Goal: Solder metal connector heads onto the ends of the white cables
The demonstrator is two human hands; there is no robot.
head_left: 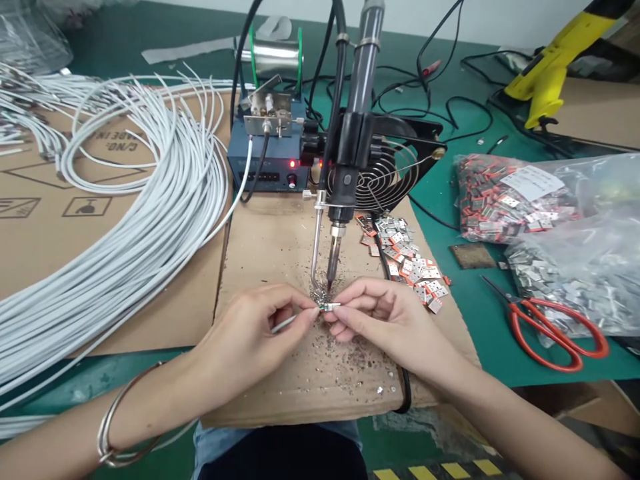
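Note:
My left hand point(265, 327) pinches the end of a white cable point(283, 324), its thin wires showing at the fingertips. Between finger and thumb, my right hand point(380, 317) holds a small metal connector point(331, 307) against those wires. Both sit just below the tip of a mounted soldering iron point(332, 263); a gap or contact with the tip cannot be made out. A thin metal feed tube point(317, 243) comes down beside the iron. Bits of solder point(345, 373) are scattered on the cardboard under my hands.
A bundle of white cables point(165, 220) lies left. Behind stand a blue solder station point(265, 157), a solder spool point(275, 57) and a fan point(390, 167). To the right are loose connectors point(413, 263), red-handled scissors point(545, 333), bagged parts point(520, 200) and a yellow tool point(555, 67).

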